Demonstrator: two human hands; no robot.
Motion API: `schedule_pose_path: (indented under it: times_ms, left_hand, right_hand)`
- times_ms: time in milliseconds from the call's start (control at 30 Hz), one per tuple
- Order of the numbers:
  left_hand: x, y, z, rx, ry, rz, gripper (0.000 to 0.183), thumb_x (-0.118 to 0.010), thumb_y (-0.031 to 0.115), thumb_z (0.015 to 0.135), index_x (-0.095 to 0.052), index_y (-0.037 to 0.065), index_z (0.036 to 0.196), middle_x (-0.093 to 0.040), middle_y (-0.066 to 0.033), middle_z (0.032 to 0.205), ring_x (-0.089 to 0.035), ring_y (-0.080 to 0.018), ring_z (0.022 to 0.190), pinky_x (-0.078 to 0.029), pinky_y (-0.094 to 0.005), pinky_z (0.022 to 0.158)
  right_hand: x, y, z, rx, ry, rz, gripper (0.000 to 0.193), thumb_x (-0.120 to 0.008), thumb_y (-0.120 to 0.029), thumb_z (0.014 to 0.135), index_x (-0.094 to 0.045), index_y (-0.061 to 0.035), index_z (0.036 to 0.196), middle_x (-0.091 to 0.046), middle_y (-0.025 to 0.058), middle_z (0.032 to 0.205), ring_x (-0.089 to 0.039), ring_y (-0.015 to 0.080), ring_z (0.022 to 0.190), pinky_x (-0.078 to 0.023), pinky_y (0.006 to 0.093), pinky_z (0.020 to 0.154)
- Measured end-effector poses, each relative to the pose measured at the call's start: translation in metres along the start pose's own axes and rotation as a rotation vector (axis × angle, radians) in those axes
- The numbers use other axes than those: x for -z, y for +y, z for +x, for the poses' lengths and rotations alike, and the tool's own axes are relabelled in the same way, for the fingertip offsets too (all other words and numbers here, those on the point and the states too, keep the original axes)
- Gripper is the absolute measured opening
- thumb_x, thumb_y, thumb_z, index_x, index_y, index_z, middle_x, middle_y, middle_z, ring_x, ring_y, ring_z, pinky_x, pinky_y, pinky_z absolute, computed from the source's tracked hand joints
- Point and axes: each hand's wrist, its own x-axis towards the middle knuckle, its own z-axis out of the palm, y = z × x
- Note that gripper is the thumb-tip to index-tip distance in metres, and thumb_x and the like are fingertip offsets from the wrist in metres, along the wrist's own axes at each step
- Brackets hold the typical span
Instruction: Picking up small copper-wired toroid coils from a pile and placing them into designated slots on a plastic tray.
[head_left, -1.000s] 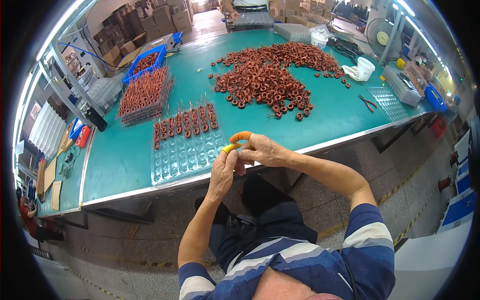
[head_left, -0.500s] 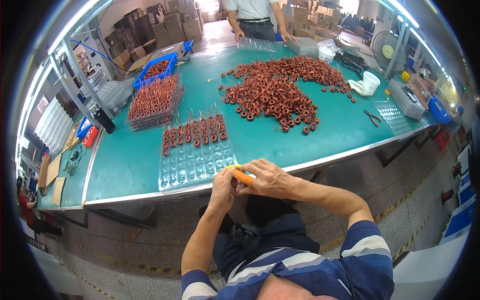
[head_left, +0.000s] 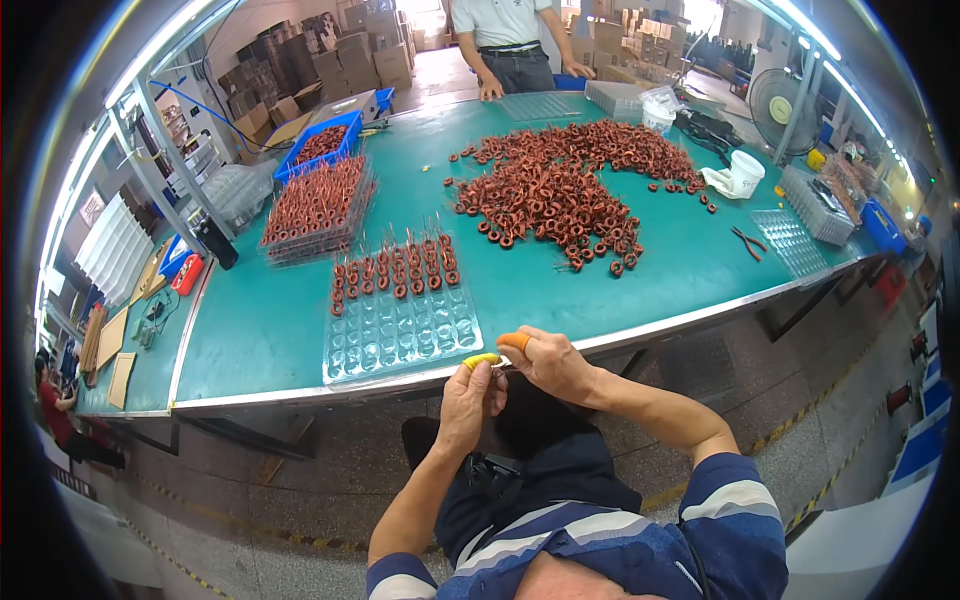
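Note:
At the table's front edge, my left hand [head_left: 465, 405] is closed in a pinch, with a yellow cover on one fingertip. Close on its right, my right hand [head_left: 555, 368] is also closed, an orange cover round one finger. Something small and thin shows between the fingertips of both hands, too small to name. Just beyond them lies a clear plastic tray [head_left: 395, 345] with round pockets. Its far rows hold copper-coloured ring coils [head_left: 400, 270] with wire ends sticking up; its near pockets hold none.
A large heap of ring coils [head_left: 560, 195] covers the table's middle. Stacked filled trays [head_left: 315, 205] and a blue bin [head_left: 345, 130] stand at left. Pliers [head_left: 748, 243], a white bucket [head_left: 742, 175] and another clear tray [head_left: 790, 240] lie right. A co-worker [head_left: 510, 45] stands opposite.
My hands have drawn slightly apart, and the right one has turned, its orange-covered finger now pointing away from me. Across the table, the co-worker's tray has gone from tilted to flat.

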Motion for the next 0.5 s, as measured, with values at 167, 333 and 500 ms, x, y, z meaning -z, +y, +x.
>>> schedule_pose_path:
  times_ms: [167, 333, 500]
  left_hand:
    - [-0.003, -0.006, -0.003, -0.238, -0.005, 0.248, 0.026, -0.049, 0.019, 0.1, -0.053, 0.002, 0.12, -0.055, -0.0018, 0.079, -0.05, -0.007, 0.06, -0.042, -0.0193, 0.054]
    - [-0.008, 0.002, 0.0, -0.266, 0.053, 0.504, 0.029, -0.05, 0.016, 0.099, -0.053, 0.001, 0.124, -0.052, 0.0, 0.075, -0.048, -0.0057, 0.061, -0.04, -0.0192, 0.054]
    - [-0.006, 0.004, 0.013, -0.316, 0.103, 0.519, 0.025, -0.052, 0.013, 0.098, -0.055, -0.004, 0.116, -0.053, 0.0003, 0.072, -0.049, -0.005, 0.057, -0.041, -0.0213, 0.048]
  right_hand:
    - [-0.008, 0.003, -0.002, -0.239, 0.053, 0.226, 0.02, -0.063, -0.017, 0.091, -0.067, 0.0018, 0.097, -0.063, 0.0161, 0.081, -0.063, 0.0218, 0.063, -0.049, 0.0334, 0.054]
    - [-0.006, 0.012, 0.0, -0.141, 0.123, 0.046, 0.016, -0.064, -0.016, 0.089, -0.069, -0.0019, 0.095, -0.058, 0.0107, 0.079, -0.057, 0.0256, 0.065, -0.046, 0.0341, 0.058]
    - [-0.009, 0.012, 0.004, -0.042, 0.225, -0.102, 0.012, -0.066, -0.015, 0.086, -0.065, -0.0034, 0.084, -0.053, 0.0093, 0.074, -0.056, 0.0279, 0.068, -0.047, 0.0374, 0.059]
